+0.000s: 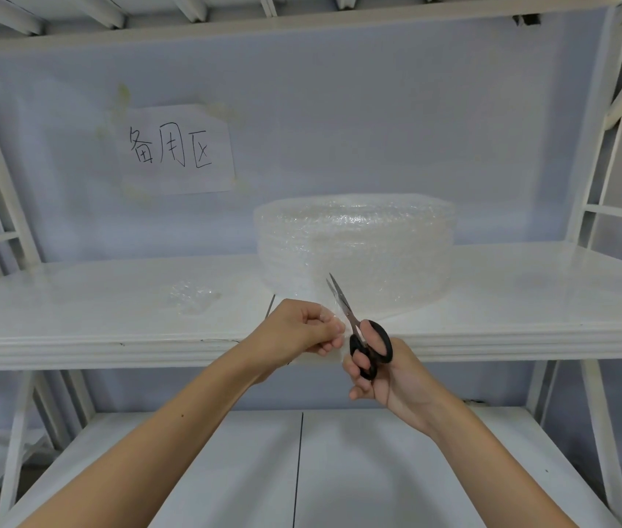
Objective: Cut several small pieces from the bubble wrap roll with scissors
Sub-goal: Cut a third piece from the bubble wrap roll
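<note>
A wide roll of clear bubble wrap (358, 242) lies flat on the white middle shelf (511, 299). Its loose end trails toward the shelf's front edge. My left hand (301, 329) pinches that loose end just left of the scissors. My right hand (381, 379) grips the black-handled scissors (358, 329), fingers through the loops. The blades are slightly apart and point up and away toward the roll, around the wrap's edge. A small cut piece of bubble wrap (191, 297) lies on the shelf to the left.
The white shelf rack has a lower shelf (225, 470) below my arms and white metal posts on both sides. A paper sign (176, 150) with handwritten characters is taped to the pale blue back wall.
</note>
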Demonstrator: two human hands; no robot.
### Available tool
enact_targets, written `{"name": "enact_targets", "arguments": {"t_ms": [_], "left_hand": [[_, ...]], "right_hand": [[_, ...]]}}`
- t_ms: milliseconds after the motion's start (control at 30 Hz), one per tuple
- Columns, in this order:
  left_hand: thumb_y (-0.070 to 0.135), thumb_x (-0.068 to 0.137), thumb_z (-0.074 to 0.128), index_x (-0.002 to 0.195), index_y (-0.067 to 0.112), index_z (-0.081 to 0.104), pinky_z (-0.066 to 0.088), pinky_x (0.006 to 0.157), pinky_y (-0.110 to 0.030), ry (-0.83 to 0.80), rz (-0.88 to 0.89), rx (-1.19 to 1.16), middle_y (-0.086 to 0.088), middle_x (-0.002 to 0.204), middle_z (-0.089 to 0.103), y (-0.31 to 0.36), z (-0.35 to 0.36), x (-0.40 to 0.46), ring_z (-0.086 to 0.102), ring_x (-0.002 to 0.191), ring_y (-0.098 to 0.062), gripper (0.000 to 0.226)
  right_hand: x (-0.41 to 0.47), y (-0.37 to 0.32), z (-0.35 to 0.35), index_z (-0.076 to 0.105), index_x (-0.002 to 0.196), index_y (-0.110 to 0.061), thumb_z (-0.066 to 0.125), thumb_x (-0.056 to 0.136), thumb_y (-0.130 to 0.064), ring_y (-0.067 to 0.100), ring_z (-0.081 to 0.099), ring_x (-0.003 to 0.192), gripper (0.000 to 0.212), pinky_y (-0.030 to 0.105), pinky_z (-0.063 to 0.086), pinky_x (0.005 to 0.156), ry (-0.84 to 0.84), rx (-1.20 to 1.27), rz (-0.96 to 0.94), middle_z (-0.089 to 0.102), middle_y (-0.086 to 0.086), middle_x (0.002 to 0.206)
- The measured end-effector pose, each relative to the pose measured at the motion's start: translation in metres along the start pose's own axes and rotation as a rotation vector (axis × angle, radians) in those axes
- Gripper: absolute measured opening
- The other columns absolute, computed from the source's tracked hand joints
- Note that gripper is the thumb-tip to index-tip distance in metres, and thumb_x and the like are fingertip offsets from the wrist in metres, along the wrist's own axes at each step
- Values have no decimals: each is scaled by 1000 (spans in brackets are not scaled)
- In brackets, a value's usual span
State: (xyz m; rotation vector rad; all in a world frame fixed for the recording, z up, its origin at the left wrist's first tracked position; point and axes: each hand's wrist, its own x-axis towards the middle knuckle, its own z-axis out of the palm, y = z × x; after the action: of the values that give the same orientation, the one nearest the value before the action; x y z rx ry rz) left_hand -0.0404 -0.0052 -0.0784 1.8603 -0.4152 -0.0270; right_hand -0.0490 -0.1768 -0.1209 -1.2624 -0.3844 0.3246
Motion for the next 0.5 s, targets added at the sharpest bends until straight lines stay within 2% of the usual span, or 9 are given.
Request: {"name": "enact_targets", "arguments": {"t_ms": [333,500], "left_hand": [[9,94,64,78,10,68,49,63,-19,-28,-2,-14,-4,72,66,-1,1,-1,57,62,-9,17],[8,94,63,75,11,66,49,65,-19,-54,-1,-1,-6,73,66,-1,2,-2,56,61,-9,19]], "right_hand": [[1,4,4,46,52,-15,60,77,-44,18,32,52,40,28,48,50,63,-15,-51,41,7,59],[1,2,-1,49,55,-13,62,84,-52,16,36,48,50,32,50,53,5,7,-26,46,8,62]]}}
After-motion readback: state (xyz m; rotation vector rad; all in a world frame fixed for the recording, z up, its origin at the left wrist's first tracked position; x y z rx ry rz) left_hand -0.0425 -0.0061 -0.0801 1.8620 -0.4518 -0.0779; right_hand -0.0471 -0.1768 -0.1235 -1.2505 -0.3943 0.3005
